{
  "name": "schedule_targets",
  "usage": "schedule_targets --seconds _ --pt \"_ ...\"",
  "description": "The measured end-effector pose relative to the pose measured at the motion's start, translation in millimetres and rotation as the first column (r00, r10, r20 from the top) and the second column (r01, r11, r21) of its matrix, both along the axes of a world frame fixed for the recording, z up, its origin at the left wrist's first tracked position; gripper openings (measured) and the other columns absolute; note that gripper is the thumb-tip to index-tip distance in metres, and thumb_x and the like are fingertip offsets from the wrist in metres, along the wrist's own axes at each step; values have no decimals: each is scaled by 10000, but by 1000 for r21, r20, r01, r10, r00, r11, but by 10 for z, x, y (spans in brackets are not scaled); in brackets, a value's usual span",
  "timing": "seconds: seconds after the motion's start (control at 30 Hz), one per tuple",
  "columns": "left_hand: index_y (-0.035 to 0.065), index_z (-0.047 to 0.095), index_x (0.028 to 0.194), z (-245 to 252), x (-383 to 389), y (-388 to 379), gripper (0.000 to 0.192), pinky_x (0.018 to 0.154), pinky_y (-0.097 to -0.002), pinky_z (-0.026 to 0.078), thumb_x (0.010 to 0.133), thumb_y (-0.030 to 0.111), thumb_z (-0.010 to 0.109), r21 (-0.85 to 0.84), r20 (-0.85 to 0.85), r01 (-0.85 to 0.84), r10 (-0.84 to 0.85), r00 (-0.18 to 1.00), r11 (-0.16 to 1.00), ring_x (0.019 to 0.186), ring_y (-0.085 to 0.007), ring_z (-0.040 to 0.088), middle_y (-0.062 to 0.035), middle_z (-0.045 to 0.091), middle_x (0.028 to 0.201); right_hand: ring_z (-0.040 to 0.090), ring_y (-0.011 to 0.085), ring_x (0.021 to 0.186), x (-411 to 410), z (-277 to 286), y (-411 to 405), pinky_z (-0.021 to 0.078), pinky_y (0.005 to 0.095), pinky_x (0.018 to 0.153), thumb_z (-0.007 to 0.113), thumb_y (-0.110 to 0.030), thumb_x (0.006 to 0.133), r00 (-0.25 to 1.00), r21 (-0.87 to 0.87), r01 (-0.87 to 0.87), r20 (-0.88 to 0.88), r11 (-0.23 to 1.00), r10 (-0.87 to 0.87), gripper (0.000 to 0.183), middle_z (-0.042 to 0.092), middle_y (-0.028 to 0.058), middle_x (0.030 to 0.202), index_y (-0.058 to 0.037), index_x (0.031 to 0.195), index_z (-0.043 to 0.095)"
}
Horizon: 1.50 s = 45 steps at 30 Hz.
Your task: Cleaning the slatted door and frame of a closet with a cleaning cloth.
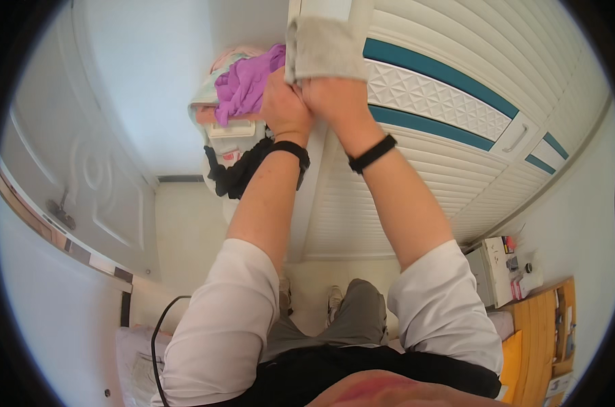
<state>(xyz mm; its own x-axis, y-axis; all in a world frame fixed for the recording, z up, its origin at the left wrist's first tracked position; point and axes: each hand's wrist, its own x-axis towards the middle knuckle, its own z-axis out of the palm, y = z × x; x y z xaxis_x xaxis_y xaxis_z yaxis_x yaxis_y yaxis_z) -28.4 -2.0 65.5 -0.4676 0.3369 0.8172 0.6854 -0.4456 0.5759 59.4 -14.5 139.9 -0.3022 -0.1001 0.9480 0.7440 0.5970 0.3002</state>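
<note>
My left hand (288, 104) and my right hand (335, 99) are raised together at the upper middle, both closed on the lower edge of a folded light grey cloth (330, 51). The cloth stands up above my fists in front of a white cabinet edge. Just left of my left hand, a crumpled purple garment (244, 84) lies on a heap of pastel fabric (205, 96). Below that heap are a cream plastic container (231, 129) and a black garment (236, 170), partly behind my left forearm. My fingertips are mostly hidden by the hands and cloth.
A white louvred wardrobe (429, 178) with teal bands and a metal handle (516, 138) rises at the right. On the left stands a white panelled door (99, 178) with a dark handle. A small cabinet (498, 285) bearing small items and a wooden headboard (534, 325) are at lower right.
</note>
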Motion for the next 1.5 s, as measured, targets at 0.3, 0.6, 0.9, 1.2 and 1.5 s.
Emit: schedule_targets --seconds 0.3,0.6,0.9,1.2,1.5 --pt "68 617 1115 -16 83 42 248 720 -509 504 985 265 540 66 -1 -51 51 999 997 888 -394 639 -149 659 948 681 433 658 701 1058 226 567 544 659 605 -211 892 966 -204 247 -19 947 -257 185 707 160 704 -77 840 721" --pt "61 609 1035 -13 112 10 333 752 -550 488 1032 355 454 57 13 -31 31 999 998 876 -459 632 -207 671 947 683 426 915 647 165 551 545 529 861 621 -174 857 983 123 175 -84 977 -166 286 723 219 1026 -13 1072 718" --pt "51 591 1033 -4 80 19 339 730 -562 487 1026 364 462 20 29 -99 98 995 995 848 -478 632 -220 674 926 594 395 1211 776 -674 98 433 514 1088 635 -136 814 999 -145 -35 24 989 39 418 666 195 1252 -18 1212 683" --pt "38 595 1084 -24 57 63 405 748 -534 510 943 418 587 13 -18 -126 126 992 992 873 -445 650 -203 673 958 696 396 642 872 864 357 581 524 608 594 -220 913 963 -130 258 -49 957 -266 212 715 161 725 -69 848 727" --pt "39 597 1090 -48 94 63 432 749 -544 511 907 430 620 -4 -16 -138 138 990 990 898 -432 651 -194 667 968 643 388 1138 847 -420 296 487 512 1024 642 -170 839 994 -5 100 -38 995 -100 392 698 193 1177 -45 1205 704"
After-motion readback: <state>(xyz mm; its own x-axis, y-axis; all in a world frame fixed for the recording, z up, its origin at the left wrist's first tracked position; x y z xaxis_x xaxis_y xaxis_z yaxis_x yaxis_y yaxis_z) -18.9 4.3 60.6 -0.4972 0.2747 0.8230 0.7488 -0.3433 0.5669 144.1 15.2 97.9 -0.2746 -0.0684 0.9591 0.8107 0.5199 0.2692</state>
